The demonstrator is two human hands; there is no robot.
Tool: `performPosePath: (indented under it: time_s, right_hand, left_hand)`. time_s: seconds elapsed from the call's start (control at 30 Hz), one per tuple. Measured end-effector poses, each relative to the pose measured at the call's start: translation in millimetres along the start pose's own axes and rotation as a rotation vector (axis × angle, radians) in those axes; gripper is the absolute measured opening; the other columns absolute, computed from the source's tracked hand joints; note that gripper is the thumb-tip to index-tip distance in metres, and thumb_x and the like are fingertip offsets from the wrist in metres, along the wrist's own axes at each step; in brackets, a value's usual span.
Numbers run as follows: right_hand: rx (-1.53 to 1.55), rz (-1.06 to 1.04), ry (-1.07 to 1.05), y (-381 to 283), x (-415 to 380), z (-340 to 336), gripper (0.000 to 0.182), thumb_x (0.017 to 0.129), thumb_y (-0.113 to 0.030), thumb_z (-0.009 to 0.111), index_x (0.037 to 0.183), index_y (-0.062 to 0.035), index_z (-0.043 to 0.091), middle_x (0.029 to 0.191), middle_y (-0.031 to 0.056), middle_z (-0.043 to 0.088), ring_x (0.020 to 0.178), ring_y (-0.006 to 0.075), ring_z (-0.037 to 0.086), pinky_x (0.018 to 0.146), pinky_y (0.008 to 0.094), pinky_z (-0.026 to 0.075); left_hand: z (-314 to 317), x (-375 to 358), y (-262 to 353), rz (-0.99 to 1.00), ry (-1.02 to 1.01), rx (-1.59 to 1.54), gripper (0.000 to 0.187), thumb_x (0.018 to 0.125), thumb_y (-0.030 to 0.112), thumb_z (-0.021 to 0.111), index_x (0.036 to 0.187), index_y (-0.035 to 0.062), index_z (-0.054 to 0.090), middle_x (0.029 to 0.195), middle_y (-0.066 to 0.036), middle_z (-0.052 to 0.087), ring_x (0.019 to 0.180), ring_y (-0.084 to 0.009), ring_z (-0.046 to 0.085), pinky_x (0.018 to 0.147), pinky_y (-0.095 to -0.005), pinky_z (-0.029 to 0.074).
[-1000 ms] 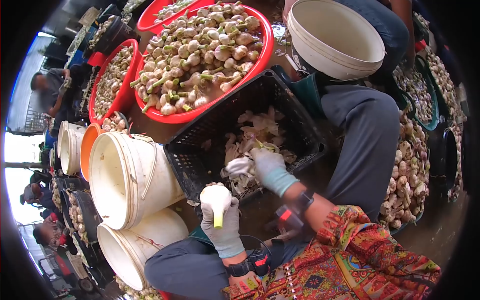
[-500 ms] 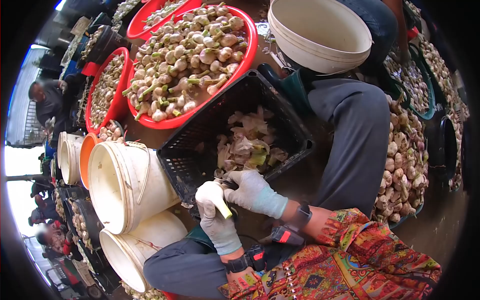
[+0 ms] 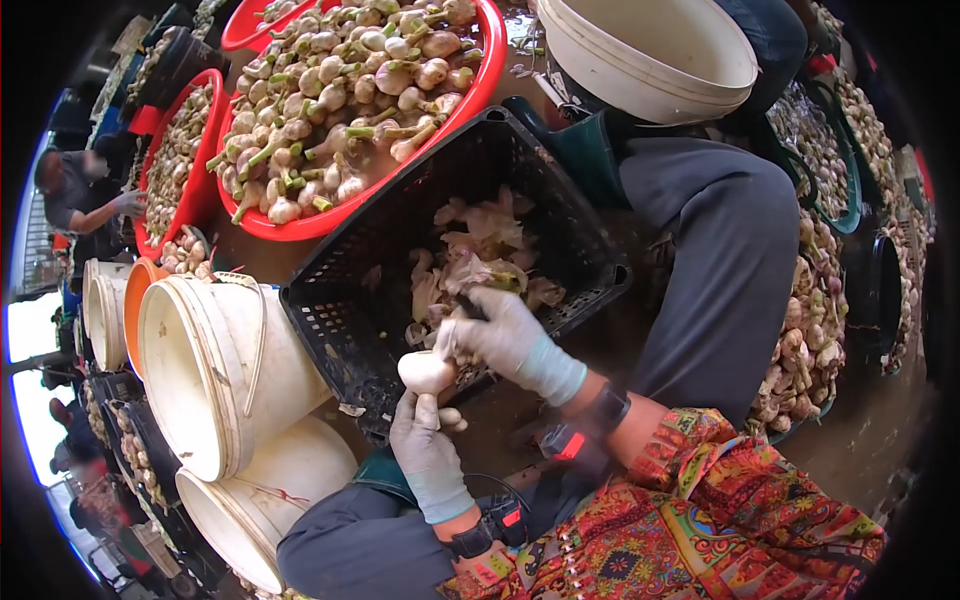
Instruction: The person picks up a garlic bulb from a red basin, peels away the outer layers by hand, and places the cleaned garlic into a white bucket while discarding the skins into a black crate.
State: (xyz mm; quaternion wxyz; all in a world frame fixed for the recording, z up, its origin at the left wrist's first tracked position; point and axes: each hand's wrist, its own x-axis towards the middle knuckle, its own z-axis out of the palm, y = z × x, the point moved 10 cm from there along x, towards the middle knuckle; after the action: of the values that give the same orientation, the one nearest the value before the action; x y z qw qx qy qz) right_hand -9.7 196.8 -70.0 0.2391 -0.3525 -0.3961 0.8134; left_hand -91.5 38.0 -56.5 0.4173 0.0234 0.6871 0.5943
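My left hand (image 3: 425, 455), in a pale glove, holds a white garlic bulb (image 3: 426, 371) over the near edge of a black crate (image 3: 345, 340). My gloved right hand (image 3: 505, 338) is closed beside the bulb, with a small dark object (image 3: 470, 309) in its fingers; blur hides what it is. Loose papery garlic skins (image 3: 485, 240) lie inside the crate. Beyond the crate, a red tub (image 3: 492, 75) is filled with garlic bulbs (image 3: 345, 100) that have cut stems.
White buckets (image 3: 290, 350) lie on the left, beside an orange one (image 3: 138, 300). An empty white tub (image 3: 655, 85) stands at the top. Piled garlic (image 3: 800, 350) is at the right. A person (image 3: 80, 195) works at the far left.
My right hand has moved up and away from my body, over the crate's edge. The bulb has turned, its green stem now out of sight. The far-left person's arm now reaches toward a red tub.
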Motion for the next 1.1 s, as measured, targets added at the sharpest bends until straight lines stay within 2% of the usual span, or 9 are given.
performPosePath:
  time_s: [0.13,0.2,0.27,0.37,0.57,0.67,0.77,0.9,1.1]
  right_hand:
    - [0.372,0.026,0.201,-27,9,-47,0.015,0.084,-0.005,0.058,0.095,0.0041,0.061,0.082,0.0076,0.066,0.067,0.009,0.061,0.055,0.0222,0.05]
    - [-0.596,-0.341,0.325,-68,-1,-48,0.018,0.084,-0.012,0.064,0.097,0.0003,0.062,0.08,0.0106,0.064,0.069,0.0176,0.062,0.067,0.0308,0.052]
    - [-0.698,-0.596,0.106,-75,-28,4,0.023,0.082,-0.02,0.068,0.097,-0.0026,0.063,0.083,0.0126,0.063,0.076,0.0264,0.063,0.075,0.0357,0.051]
    - [-1.073,-0.537,0.057,-60,-57,49,0.031,0.077,-0.027,0.073,0.096,-0.0036,0.063,0.082,0.0154,0.062,0.077,0.0345,0.063,0.067,0.04,0.05]
    - [-1.048,-0.488,0.135,-54,-47,44,0.019,0.074,-0.017,0.07,0.08,-0.0037,0.058,0.077,0.0162,0.06,0.072,0.0366,0.061,0.064,0.0436,0.048]
    - [-0.866,-0.344,0.188,-47,-24,17,0.017,0.073,-0.013,0.066,0.079,-0.0004,0.056,0.073,0.0196,0.06,0.073,0.0395,0.06,0.064,0.0426,0.048]
    - [-0.616,-0.133,0.228,-26,-3,-16,0.021,0.078,-0.017,0.067,0.09,-0.0005,0.062,0.079,0.0199,0.063,0.074,0.0364,0.063,0.065,0.039,0.05]
    - [-1.03,-0.327,0.096,-30,-25,28,0.027,0.075,-0.024,0.073,0.092,-0.0048,0.064,0.082,0.0138,0.064,0.077,0.0332,0.063,0.068,0.0398,0.051]
    - [-0.976,-0.347,0.214,-31,-18,18,0.022,0.07,-0.015,0.07,0.083,-0.003,0.058,0.079,0.0181,0.061,0.077,0.0366,0.062,0.066,0.0424,0.049]
  left_hand:
    - [4,0,-6,-0.029,-0.246,-0.376,0.044,0.094,0.027,0.061,0.125,-0.0022,0.051,0.106,-0.016,0.065,0.07,-0.0101,0.057,0.058,-0.0244,0.047]
    - [4,-3,-1,-0.007,-0.224,-0.487,0.042,0.093,0.028,0.061,0.122,-0.0014,0.054,0.102,-0.012,0.066,0.068,-0.0098,0.056,0.06,-0.0234,0.046]
    - [6,-6,9,0.046,-0.157,-0.388,0.039,0.094,0.024,0.059,0.123,-0.0016,0.053,0.103,-0.011,0.065,0.073,-0.0105,0.057,0.062,-0.0234,0.048]
    - [7,-10,13,0.149,-0.024,-0.231,0.034,0.095,0.018,0.056,0.123,-0.0021,0.053,0.104,-0.009,0.064,0.079,-0.0105,0.06,0.067,-0.0235,0.05]
    - [3,-15,28,0.434,0.227,0.178,0.032,0.096,0.014,0.053,0.122,-0.0032,0.053,0.104,-0.007,0.063,0.078,-0.0103,0.062,0.068,-0.0241,0.052]
    - [16,-10,10,0.159,0.014,-0.065,0.034,0.096,0.018,0.054,0.123,-0.0026,0.053,0.106,-0.008,0.063,0.076,-0.0094,0.06,0.066,-0.0228,0.051]
    - [20,-5,6,0.108,0.023,-0.119,0.038,0.096,0.021,0.056,0.124,-0.0026,0.052,0.108,-0.01,0.063,0.077,-0.0097,0.06,0.067,-0.0225,0.051]
    - [13,8,-3,0.202,0.153,-0.128,0.035,0.097,0.015,0.052,0.127,-0.0035,0.049,0.112,-0.011,0.062,0.092,-0.0147,0.062,0.079,-0.0277,0.052]
    - [15,4,2,0.165,0.083,-0.077,0.04,0.096,0.017,0.054,0.129,-0.0038,0.045,0.112,-0.013,0.062,0.093,-0.0168,0.063,0.081,-0.029,0.052]
